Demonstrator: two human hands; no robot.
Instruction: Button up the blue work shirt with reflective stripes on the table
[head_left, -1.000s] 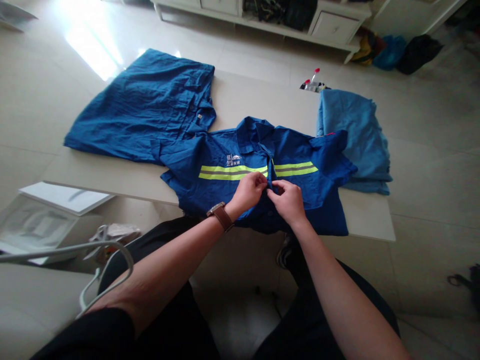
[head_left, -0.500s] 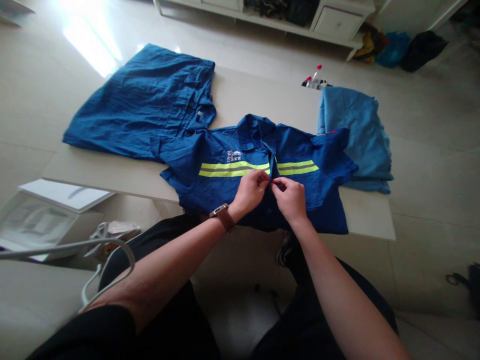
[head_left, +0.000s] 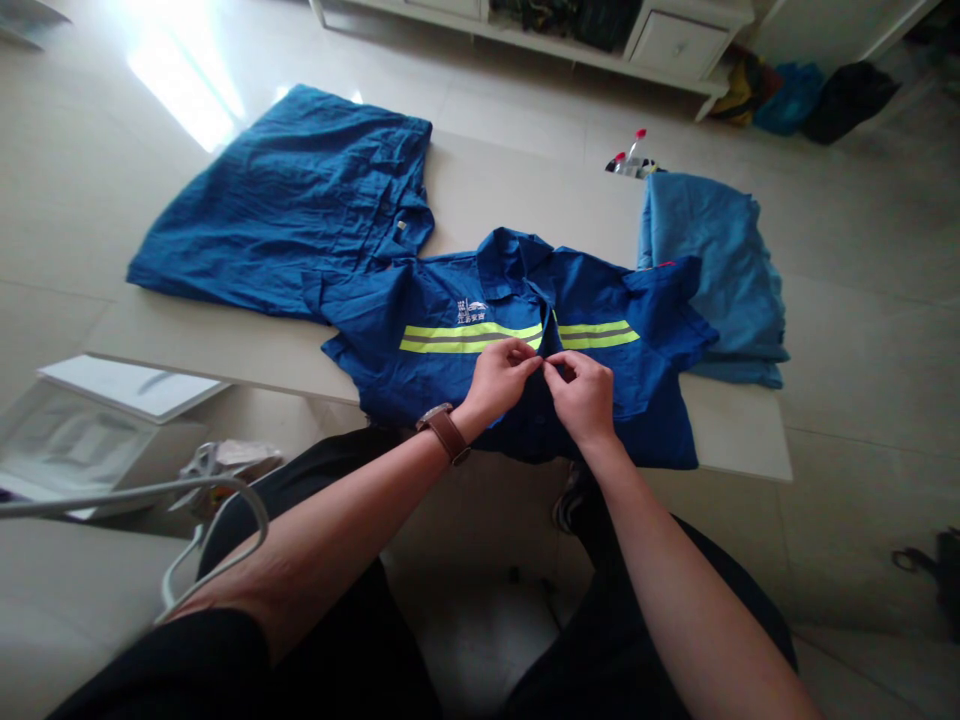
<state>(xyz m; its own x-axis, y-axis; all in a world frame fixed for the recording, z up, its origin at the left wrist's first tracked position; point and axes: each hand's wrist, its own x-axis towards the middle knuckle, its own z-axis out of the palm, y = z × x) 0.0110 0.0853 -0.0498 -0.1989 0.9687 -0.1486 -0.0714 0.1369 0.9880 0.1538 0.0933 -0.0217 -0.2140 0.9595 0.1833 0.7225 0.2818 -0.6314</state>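
Observation:
A dark blue short-sleeved work shirt [head_left: 375,300] lies front up, collar away from me, with a yellow-green and grey reflective stripe across the chest and white print above it. My left hand [head_left: 501,380], below a brown-strapped wristwatch [head_left: 444,432], pinches the shirt's front opening edge just under the stripe. My right hand [head_left: 583,395] pinches the same opening from the other side, its fingertips touching or nearly touching the left ones. Whether a button is between the fingertips is hidden.
The shirt lies on a white table [head_left: 517,180]. Blue folded clothing [head_left: 285,200] is at the left, lighter blue cloth [head_left: 705,250] at the right. Bottles with red caps [head_left: 636,148] stand behind the table. A white box [head_left: 105,430] and a pale cable [head_left: 150,492] are at the left.
Both hands stay at the shirt's front opening, with only slight finger movement. The whole view has shifted a little; the shirt lies as before.

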